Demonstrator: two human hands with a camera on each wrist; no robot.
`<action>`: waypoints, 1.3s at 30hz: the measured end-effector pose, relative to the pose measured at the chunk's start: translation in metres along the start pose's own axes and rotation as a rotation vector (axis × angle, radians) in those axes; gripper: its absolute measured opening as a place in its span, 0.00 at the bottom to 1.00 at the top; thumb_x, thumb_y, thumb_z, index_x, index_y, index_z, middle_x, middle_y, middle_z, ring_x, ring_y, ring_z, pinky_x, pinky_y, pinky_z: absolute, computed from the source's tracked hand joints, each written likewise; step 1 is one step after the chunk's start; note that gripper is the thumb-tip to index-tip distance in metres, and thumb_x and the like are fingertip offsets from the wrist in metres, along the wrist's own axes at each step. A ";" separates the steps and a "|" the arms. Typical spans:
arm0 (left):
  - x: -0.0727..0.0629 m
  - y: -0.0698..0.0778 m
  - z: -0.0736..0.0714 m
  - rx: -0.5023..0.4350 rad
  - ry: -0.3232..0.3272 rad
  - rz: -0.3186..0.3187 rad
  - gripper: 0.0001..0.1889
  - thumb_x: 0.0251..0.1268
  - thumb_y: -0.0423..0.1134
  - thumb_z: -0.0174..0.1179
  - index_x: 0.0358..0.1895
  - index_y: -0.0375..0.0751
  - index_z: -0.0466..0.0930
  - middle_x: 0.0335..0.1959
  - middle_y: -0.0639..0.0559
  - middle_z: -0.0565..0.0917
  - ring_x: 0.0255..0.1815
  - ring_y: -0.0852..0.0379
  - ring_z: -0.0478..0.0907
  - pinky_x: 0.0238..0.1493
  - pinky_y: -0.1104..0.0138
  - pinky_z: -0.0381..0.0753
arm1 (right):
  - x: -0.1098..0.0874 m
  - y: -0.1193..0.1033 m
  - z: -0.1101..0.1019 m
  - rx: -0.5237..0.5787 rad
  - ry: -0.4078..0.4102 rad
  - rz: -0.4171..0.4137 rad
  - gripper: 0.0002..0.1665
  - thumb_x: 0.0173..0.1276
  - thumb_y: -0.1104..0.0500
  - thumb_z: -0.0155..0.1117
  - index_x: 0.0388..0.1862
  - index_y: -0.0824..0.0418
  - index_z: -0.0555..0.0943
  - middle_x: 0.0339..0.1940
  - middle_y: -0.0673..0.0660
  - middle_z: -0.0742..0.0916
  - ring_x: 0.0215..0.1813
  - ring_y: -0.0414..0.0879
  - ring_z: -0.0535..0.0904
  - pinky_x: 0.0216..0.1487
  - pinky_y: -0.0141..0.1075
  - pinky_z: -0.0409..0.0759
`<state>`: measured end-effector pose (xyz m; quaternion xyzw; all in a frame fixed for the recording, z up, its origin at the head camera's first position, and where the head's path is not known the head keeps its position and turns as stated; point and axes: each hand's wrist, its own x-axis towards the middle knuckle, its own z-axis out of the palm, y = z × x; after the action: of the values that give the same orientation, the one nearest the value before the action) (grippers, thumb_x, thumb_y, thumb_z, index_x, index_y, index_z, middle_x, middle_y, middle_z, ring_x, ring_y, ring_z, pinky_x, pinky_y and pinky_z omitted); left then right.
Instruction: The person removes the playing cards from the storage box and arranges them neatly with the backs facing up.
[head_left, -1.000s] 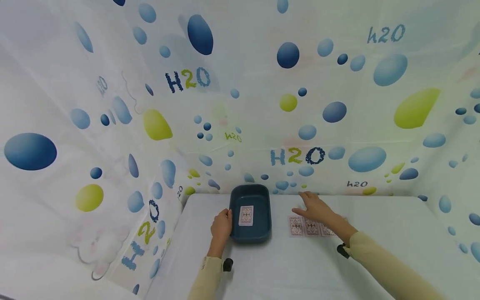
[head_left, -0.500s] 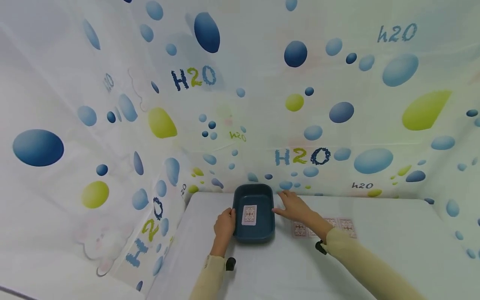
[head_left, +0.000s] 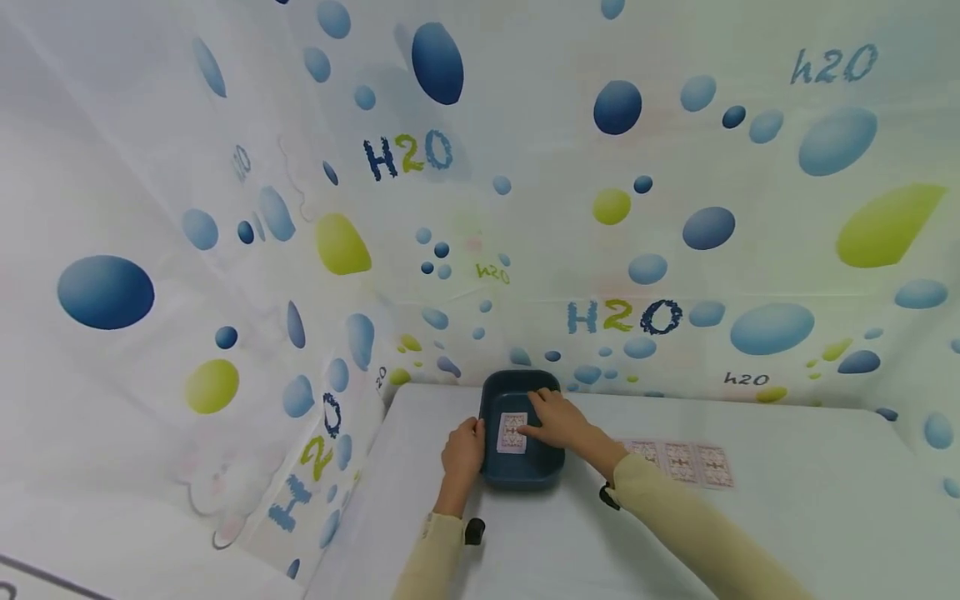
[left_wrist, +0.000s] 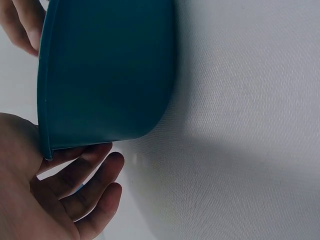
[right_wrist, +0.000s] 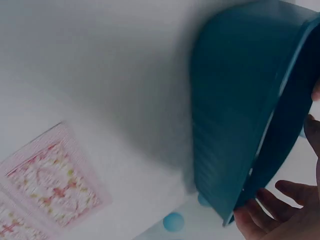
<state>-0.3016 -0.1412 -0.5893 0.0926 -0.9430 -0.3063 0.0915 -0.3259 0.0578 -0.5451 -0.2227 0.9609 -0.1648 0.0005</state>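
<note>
A dark teal basin (head_left: 522, 483) stands on the white table, and a red-and-white patterned playing card (head_left: 512, 437) lies face down in it. My left hand (head_left: 462, 452) grips the basin's left rim. In the left wrist view its fingers curl under the teal wall (left_wrist: 105, 75). My right hand (head_left: 564, 425) reaches over the basin from the right, fingers spread and slightly bent. Its thumb tip is over the card's right edge; I cannot tell whether it touches. In the right wrist view, no card shows in the right hand (right_wrist: 287, 215).
Several similar playing cards (head_left: 715, 466) lie in a row right of the basin, partly hidden behind the right forearm. A white curtain (head_left: 525, 208) with blue and green drops hangs behind and beside the table.
My right hand has moved left from above the row of cards to over the basin, uncovering cards on the right. The left hand keeps its hold on the rim. The head view has shifted slightly.
</note>
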 end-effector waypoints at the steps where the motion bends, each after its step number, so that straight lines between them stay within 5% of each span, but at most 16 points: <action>1: 0.000 0.000 0.001 0.000 0.000 0.001 0.16 0.78 0.45 0.52 0.29 0.42 0.76 0.22 0.48 0.77 0.21 0.52 0.69 0.23 0.60 0.63 | 0.002 -0.002 0.002 -0.007 -0.006 0.002 0.44 0.67 0.38 0.67 0.70 0.66 0.69 0.66 0.67 0.77 0.65 0.62 0.75 0.65 0.54 0.74; 20: -0.007 0.002 -0.001 -0.021 0.067 0.054 0.16 0.76 0.43 0.54 0.26 0.42 0.74 0.18 0.50 0.75 0.18 0.54 0.67 0.20 0.61 0.62 | 0.036 -0.020 0.037 -0.029 -0.227 0.164 0.46 0.62 0.46 0.76 0.71 0.65 0.68 0.68 0.68 0.75 0.69 0.63 0.72 0.66 0.57 0.73; 33: -0.002 0.004 -0.001 -0.009 0.040 0.033 0.17 0.77 0.45 0.53 0.26 0.43 0.74 0.19 0.49 0.75 0.19 0.54 0.68 0.21 0.61 0.62 | 0.041 -0.014 0.037 0.028 -0.173 0.211 0.52 0.55 0.51 0.82 0.71 0.66 0.63 0.70 0.72 0.67 0.71 0.68 0.66 0.65 0.58 0.73; 36: -0.002 0.003 -0.001 -0.008 0.044 0.029 0.17 0.77 0.45 0.53 0.27 0.43 0.75 0.20 0.48 0.77 0.19 0.53 0.69 0.21 0.61 0.63 | 0.038 -0.015 0.036 0.103 -0.140 0.203 0.51 0.56 0.56 0.80 0.69 0.65 0.58 0.64 0.73 0.72 0.64 0.67 0.73 0.61 0.57 0.76; 39: -0.004 0.002 -0.002 -0.006 0.047 0.032 0.17 0.77 0.44 0.53 0.27 0.43 0.76 0.20 0.48 0.78 0.19 0.54 0.70 0.20 0.61 0.64 | 0.036 -0.015 0.038 0.248 -0.128 0.193 0.39 0.63 0.66 0.72 0.63 0.63 0.57 0.45 0.69 0.81 0.42 0.60 0.81 0.42 0.48 0.81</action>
<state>-0.2973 -0.1399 -0.5873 0.0843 -0.9410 -0.3055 0.1187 -0.3490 0.0176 -0.5739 -0.1378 0.9480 -0.2670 0.1049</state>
